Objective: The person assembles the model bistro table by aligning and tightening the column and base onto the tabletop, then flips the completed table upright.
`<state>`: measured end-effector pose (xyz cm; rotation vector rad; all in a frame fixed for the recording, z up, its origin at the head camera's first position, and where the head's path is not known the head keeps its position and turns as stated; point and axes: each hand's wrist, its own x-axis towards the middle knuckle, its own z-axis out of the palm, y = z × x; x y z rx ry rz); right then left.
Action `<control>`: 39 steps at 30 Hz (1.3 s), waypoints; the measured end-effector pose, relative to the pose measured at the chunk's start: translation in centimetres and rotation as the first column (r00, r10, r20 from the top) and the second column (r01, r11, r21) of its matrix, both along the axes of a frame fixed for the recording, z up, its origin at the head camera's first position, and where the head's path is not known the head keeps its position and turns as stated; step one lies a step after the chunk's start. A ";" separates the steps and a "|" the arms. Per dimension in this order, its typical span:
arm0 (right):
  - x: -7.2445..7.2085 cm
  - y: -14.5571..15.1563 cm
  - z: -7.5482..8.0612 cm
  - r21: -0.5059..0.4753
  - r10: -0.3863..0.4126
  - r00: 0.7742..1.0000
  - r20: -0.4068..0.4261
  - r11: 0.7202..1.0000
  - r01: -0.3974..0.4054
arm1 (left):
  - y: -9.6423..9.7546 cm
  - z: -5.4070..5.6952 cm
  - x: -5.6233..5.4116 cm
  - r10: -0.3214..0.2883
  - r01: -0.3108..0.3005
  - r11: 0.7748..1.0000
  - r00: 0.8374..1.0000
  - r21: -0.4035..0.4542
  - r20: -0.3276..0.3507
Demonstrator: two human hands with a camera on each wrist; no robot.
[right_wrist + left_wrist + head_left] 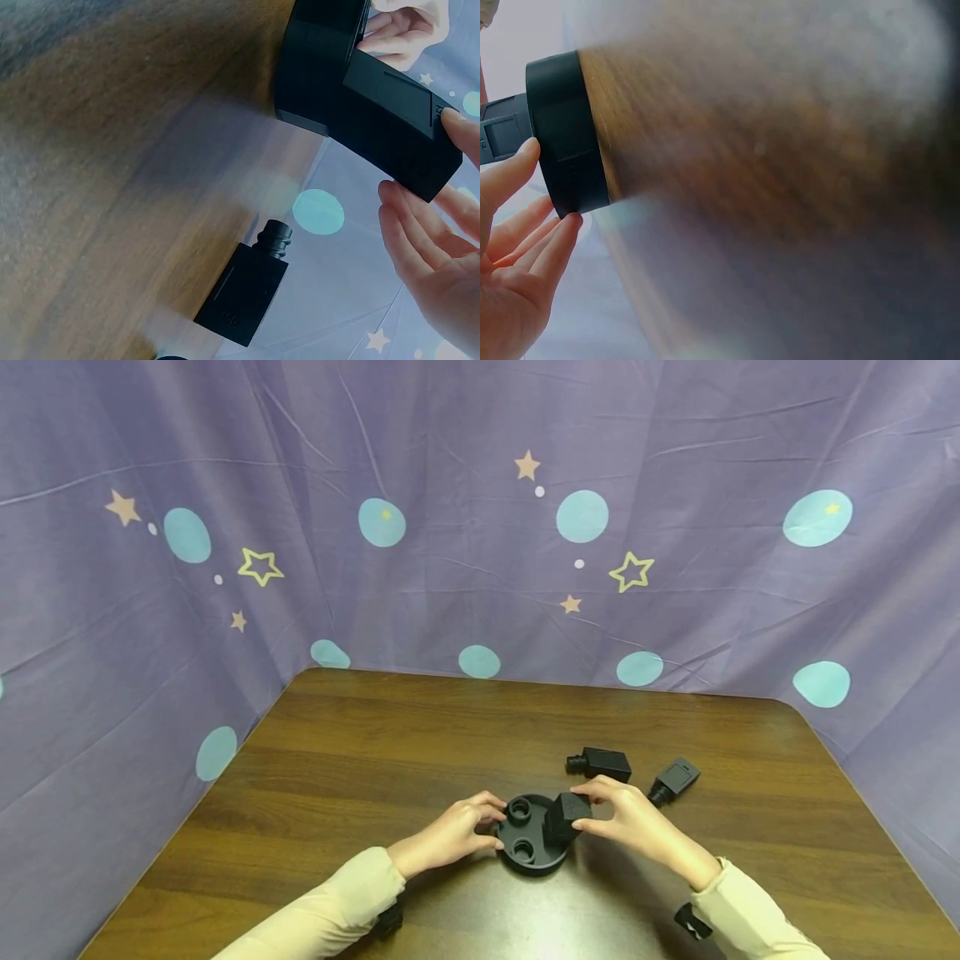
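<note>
we have a dark round tray (538, 867) between our two hands on the table (397, 743). the fingers of our left hand (459, 833) grip its rim, thumb on the near side and the others farther round. the fingers of our right hand (637, 820) pinch a black block (567, 817) by its upper end, thumb on the side near us. the block's lower end is inside the tray, below the right fingers; the right wrist view shows it tilted against the tray, and we cannot see whether its foot is seated. two open sockets (522, 850) stand just inside the left fingers. beyond the right fingers a second block (607, 764) lies on its side, and a third block (677, 778) lies past the back of that hand, both with ribbed necks.

we take the step in hand to be fitting the held block into the tray. the next move, in our judgement, calls for the left fingers to steady the tray while the right ones straighten the block and press or turn it home; the ribbed necks suggest a screw or push fit. only then should the right fingers let go.
</note>
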<state>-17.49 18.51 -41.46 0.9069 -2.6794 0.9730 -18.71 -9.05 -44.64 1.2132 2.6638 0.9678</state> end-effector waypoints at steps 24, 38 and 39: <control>0.4 0.6 0.4 0.026 0.046 0.999 0.010 0.999 -0.047 | -0.2 0.0 -0.7 -0.021 0.018 0.999 0.997 -0.041 -0.079; 1.2 -0.6 0.3 -0.024 0.081 0.994 0.080 0.997 -0.079 | 0.2 0.8 0.0 0.077 -0.072 0.994 0.996 0.086 -0.055; 1.2 -0.8 0.3 -0.027 0.091 0.992 0.085 0.996 -0.089 | 0.2 1.0 0.1 0.080 -0.075 0.992 0.995 0.099 -0.054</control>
